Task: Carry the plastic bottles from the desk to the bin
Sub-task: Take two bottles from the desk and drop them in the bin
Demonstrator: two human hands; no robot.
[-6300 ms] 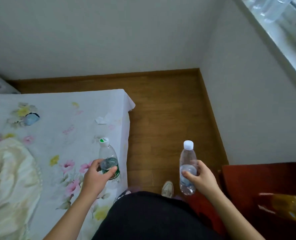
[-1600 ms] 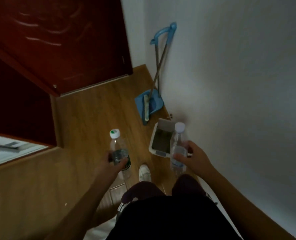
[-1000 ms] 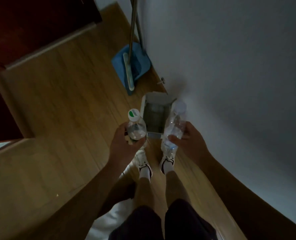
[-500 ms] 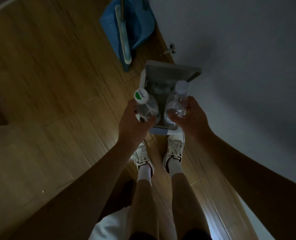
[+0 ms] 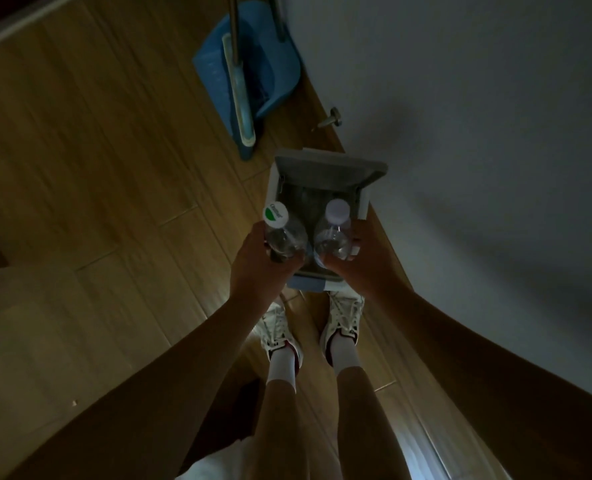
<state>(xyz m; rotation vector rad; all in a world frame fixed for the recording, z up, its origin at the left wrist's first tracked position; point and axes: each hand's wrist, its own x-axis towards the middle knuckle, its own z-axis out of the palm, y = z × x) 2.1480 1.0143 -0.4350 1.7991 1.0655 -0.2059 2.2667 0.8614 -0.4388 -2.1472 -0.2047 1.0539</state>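
Floorboards (image 5: 80, 168) of warm wood filled the left of the view, dim in the low light. Further in, the left hand (image 5: 256, 268) gripped the green-capped bottle (image 5: 282, 235), fingers curled round its body, with the cap facing up at the camera. Beyond it, against the foot of the wall, stood a blue dustpan (image 5: 277, 71) with a long-handled brush (image 5: 241, 98) resting in it; both handles ran out of the top of the frame. A small metal door stop (image 5: 331, 119) sat on the floor between the dustpan and the bin.

The bin (image 5: 272, 188) stood against the wall with its lid (image 5: 329, 166) tipped open at the far side. Both bottles were upright and side by side, close together, over its open mouth as seen from above; how high above it could not be told. The white-capped bottle (image 5: 334, 237) was clear, and the right hand (image 5: 367, 268) clasped it with the fingers wrapped round its lower part.

Below the hands, two white shoes (image 5: 345, 313) with white socks stood just short of the bin's near edge. To the right rose the pale wall (image 5: 478, 133).
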